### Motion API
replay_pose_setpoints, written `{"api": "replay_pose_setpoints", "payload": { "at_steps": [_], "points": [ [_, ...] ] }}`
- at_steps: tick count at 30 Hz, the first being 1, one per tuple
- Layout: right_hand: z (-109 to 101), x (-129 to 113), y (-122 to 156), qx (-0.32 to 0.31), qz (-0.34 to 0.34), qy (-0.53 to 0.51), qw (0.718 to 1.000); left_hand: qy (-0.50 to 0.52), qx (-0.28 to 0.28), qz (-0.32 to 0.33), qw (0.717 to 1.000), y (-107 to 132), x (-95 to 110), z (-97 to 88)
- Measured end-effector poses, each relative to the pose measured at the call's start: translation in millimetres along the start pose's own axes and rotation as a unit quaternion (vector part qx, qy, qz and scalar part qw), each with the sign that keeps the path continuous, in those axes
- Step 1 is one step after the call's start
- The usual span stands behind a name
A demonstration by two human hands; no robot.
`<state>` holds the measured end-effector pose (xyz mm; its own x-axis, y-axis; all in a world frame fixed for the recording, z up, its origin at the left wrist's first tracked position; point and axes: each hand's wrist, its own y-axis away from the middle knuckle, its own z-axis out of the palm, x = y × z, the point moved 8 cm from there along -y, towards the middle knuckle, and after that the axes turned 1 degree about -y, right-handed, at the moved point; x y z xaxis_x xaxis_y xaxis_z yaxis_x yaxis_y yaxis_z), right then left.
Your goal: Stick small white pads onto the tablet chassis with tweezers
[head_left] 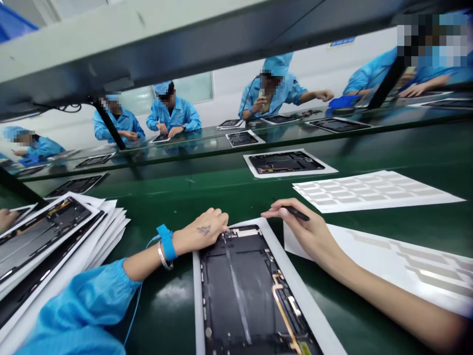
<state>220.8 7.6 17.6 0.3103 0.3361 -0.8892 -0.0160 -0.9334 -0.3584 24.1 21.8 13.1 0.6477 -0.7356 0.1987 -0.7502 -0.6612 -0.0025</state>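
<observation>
An opened tablet housing [244,291] with a white rim lies in front of me on the green conveyor belt [221,192], its dark inner parts and a copper flex cable showing. My left hand [201,230] rests on the housing's top left corner, fingers curled and pressed down; a blue wrist strap sits on that wrist. My right hand [299,224] hovers at the housing's top right corner, pinching a thin dark tool [295,213] like tweezers.
A stack of more tablet housings [48,241] lies at the left. Sheets of adhesive strips [369,191] lie to the right, another under my right forearm. Further housings [286,162] ride the belt. Several workers in blue coats sit across the line.
</observation>
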Motion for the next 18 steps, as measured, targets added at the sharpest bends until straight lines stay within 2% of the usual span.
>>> {"api": "replay_pose_setpoints", "payload": {
  "at_steps": [3,6,9,11,13,16,18],
  "points": [
    [-12.6,-13.1,0.8,0.041,-0.031,-0.016,0.999,0.034,0.033,0.002,0.999,-0.5,-1.7,-10.6],
    [-26.5,-30.7,7.3,0.086,-0.063,-0.029,0.994,0.105,0.080,-0.027,0.991,-4.6,-29.4,-35.0],
    [-30.0,-47.1,16.4,0.096,-0.100,-0.026,0.990,0.096,0.178,-0.143,0.969,-8.1,-93.5,-74.5],
    [-23.9,-56.2,21.7,0.071,-0.136,-0.009,0.988,0.050,0.235,-0.257,0.936,-5.6,-144.8,-99.0],
    [-15.2,-63.6,26.5,0.042,-0.185,0.009,0.982,0.012,0.269,-0.320,0.908,-4.1,-184.8,-117.5],
    [-7.2,-66.7,30.7,0.026,-0.240,0.020,0.970,-0.035,0.293,-0.398,0.869,3.8,-227.4,-133.1],
    [-5.5,-63.1,29.9,0.027,-0.238,0.019,0.971,-0.065,0.292,-0.436,0.849,12.4,-243.0,-136.6]
  ]
}}
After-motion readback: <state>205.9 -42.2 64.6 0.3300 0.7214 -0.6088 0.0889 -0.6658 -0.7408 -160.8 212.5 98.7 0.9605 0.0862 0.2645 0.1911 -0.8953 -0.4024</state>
